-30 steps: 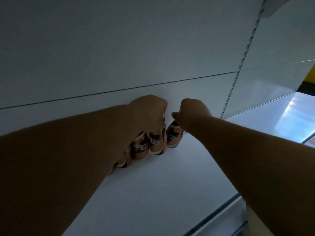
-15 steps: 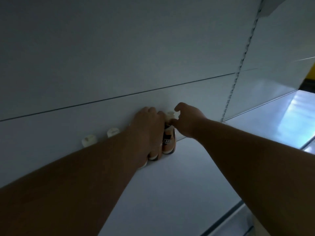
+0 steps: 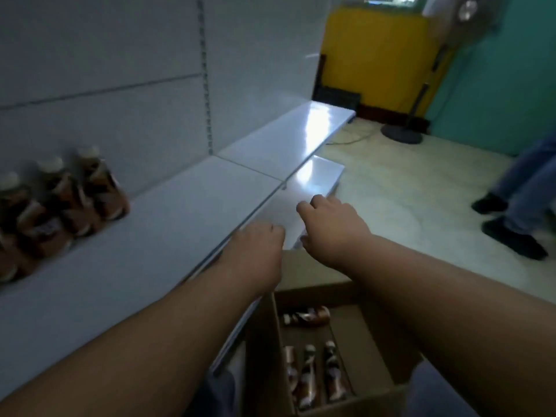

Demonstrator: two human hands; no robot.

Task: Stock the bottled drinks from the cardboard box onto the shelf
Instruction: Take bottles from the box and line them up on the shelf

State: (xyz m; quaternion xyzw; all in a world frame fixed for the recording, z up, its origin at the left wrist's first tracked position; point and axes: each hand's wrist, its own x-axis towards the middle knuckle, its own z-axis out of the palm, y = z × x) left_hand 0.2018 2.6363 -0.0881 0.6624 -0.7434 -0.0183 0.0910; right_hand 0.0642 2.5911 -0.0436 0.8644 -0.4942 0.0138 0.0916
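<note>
**Both hands free above the box, four bottles still to lift**

Our left hand [image 3: 258, 245] and right hand [image 3: 331, 224] hang side by side with nothing in them, fingers loosely curled downward. They sit over the front edge of the shelf [image 3: 168, 212], and the open cardboard box [image 3: 376, 350] lies just below and behind our wrists.

Inside the box we count four bottled drinks: three bottles [image 3: 313, 377] lying side by side toward us, and a single bottle [image 3: 307, 316] lying crosswise, nearer our fingertips. Well off to the left of our left hand, the stocked bottles [image 3: 60, 200] stand upright against the shelf's back wall, blurred in this view.

We judge these as small, full bottles: rigid, moderately heavy for their size, with a smooth label sleeve that could slide in a loose hold. Since they lie flat, we would wrap fingers around the middle of the body instead of the pale cap, then tip each one upright on the way up. We think two in one hand is feasible, though the hold would be less secure.
</note>
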